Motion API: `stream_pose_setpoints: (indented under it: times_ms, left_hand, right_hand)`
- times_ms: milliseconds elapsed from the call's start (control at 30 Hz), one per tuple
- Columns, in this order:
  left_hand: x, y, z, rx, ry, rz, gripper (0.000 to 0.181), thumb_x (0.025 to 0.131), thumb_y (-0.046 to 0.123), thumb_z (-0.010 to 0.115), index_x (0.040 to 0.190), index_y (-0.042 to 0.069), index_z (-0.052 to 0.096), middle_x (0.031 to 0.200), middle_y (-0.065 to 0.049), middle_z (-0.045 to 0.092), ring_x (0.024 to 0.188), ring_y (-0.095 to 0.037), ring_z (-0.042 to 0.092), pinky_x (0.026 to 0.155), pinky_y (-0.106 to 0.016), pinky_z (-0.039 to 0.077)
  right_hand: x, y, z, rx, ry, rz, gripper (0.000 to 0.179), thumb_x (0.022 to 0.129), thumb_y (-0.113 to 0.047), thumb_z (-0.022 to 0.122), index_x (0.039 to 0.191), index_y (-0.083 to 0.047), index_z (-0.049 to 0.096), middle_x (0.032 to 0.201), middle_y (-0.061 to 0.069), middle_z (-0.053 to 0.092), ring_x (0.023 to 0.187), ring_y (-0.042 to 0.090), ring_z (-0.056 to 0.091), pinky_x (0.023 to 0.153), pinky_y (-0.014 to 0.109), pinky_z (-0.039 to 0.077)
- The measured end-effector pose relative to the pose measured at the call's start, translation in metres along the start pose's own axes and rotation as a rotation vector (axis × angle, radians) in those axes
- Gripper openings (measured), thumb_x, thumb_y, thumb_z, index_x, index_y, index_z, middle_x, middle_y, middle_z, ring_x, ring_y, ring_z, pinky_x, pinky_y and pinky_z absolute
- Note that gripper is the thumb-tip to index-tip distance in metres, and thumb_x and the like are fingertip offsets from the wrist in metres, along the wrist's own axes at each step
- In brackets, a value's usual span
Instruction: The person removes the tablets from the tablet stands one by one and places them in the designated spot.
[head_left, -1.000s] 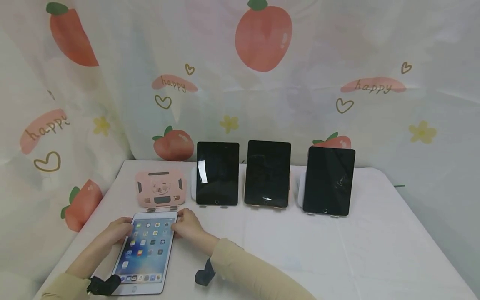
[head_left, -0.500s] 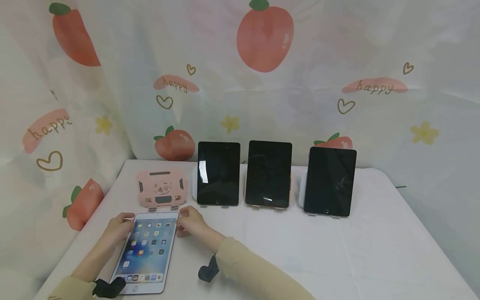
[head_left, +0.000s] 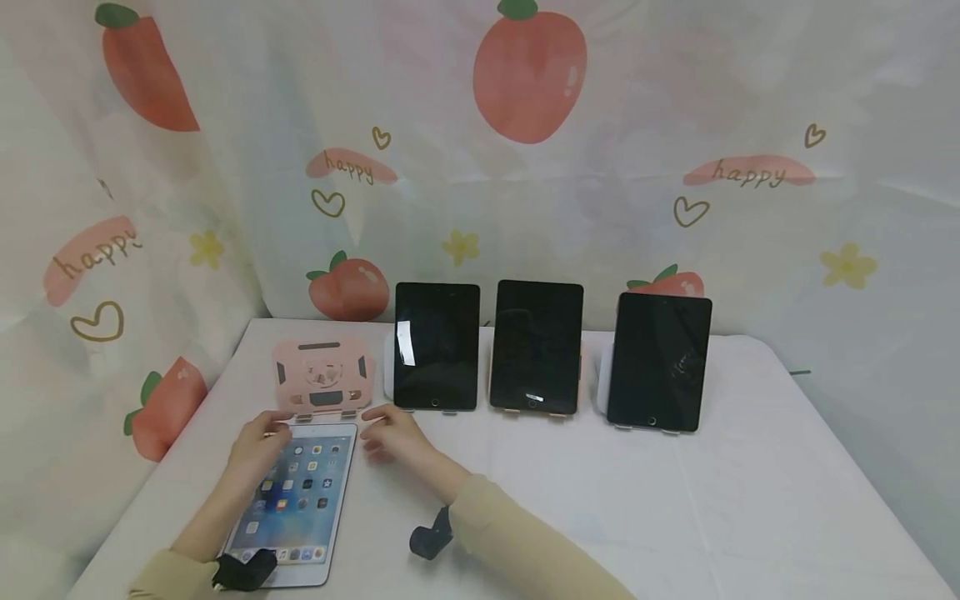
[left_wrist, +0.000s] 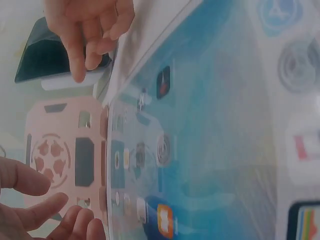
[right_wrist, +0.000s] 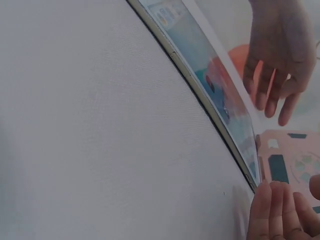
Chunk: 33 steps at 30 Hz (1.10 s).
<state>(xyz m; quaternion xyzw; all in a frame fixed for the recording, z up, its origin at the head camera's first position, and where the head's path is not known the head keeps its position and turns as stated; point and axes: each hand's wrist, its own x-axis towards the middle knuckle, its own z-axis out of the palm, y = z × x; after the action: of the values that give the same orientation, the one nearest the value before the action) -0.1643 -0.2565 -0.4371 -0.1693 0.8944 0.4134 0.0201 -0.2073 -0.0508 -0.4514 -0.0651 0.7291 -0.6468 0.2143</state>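
A white-framed tablet (head_left: 302, 500) lies face up at the table's front left, its screen lit with app icons. Just behind its top edge stands a pink tablet stand (head_left: 324, 375) with grey pads and cut-outs. My left hand (head_left: 262, 446) is over the tablet's upper left corner, its relaxed fingers pointing toward the stand. My right hand (head_left: 399, 437) hovers beside the upper right corner, apart from the tablet, fingers loosely extended. In the left wrist view the left hand's fingers (left_wrist: 55, 210) overlap the stand and hold nothing. The right hand's fingers (right_wrist: 280, 205) show near the tablet's corner.
Three dark-screened tablets lean upright on stands along the back: a left one (head_left: 437, 346), a middle one (head_left: 536, 346) and a right one (head_left: 659, 362). A white cloth covers the table (head_left: 675, 517). A printed curtain (head_left: 525, 183) hangs behind.
Both hands have let go of the lit tablet's sides. The left hand has moved right over its top corner; the right hand has drawn off to the right. The tablet stays in place.
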Motion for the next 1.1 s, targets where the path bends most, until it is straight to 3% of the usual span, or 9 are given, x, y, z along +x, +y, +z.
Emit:
stream_pose_setpoints:
  times_ms: [267, 533, 733, 1100]
  left_hand:
    - [-0.004, 0.016, 0.006, -0.023, -0.025, 0.066, 0.048, 0.095, 0.017, 0.041, 0.140, -0.001, 0.039, 0.130, -0.026, 0.046, 0.115, -0.039, 0.047, 0.093, -0.050, 0.045]
    - [-0.006, 0.032, 0.012, -0.081, -0.021, 0.108, 0.045, 0.095, 0.012, 0.043, 0.138, -0.001, 0.041, 0.128, -0.024, 0.050, 0.112, -0.034, 0.052, 0.086, -0.034, 0.051]
    - [-0.004, 0.044, 0.019, -0.114, -0.020, 0.130, 0.045, 0.096, 0.012, 0.042, 0.140, 0.001, 0.041, 0.128, -0.023, 0.051, 0.112, -0.033, 0.054, 0.092, -0.040, 0.052]
    - [0.007, 0.060, 0.042, -0.289, -0.074, 0.144, 0.042, 0.098, 0.011, 0.041, 0.140, 0.006, 0.042, 0.131, -0.023, 0.054, 0.119, -0.037, 0.054, 0.100, -0.047, 0.048]
  right_hand:
    - [-0.003, -0.007, -0.018, 0.026, -0.003, -0.049, 0.025, 0.092, -0.009, 0.057, 0.114, 0.002, 0.063, 0.106, 0.021, 0.067, 0.092, 0.029, 0.068, 0.084, 0.038, 0.058]
    - [-0.006, -0.012, -0.039, 0.043, 0.023, -0.095, 0.027, 0.095, -0.011, 0.055, 0.117, 0.002, 0.061, 0.110, 0.024, 0.066, 0.092, 0.025, 0.069, 0.089, 0.038, 0.056]
    - [-0.009, -0.007, -0.058, 0.054, 0.068, -0.124, 0.028, 0.094, -0.010, 0.055, 0.117, 0.004, 0.060, 0.109, 0.025, 0.067, 0.087, 0.018, 0.068, 0.088, 0.039, 0.057]
    - [-0.011, 0.001, -0.090, 0.139, 0.180, -0.099, 0.029, 0.092, -0.007, 0.054, 0.118, 0.007, 0.059, 0.103, 0.022, 0.069, 0.079, 0.010, 0.066, 0.086, 0.036, 0.057]
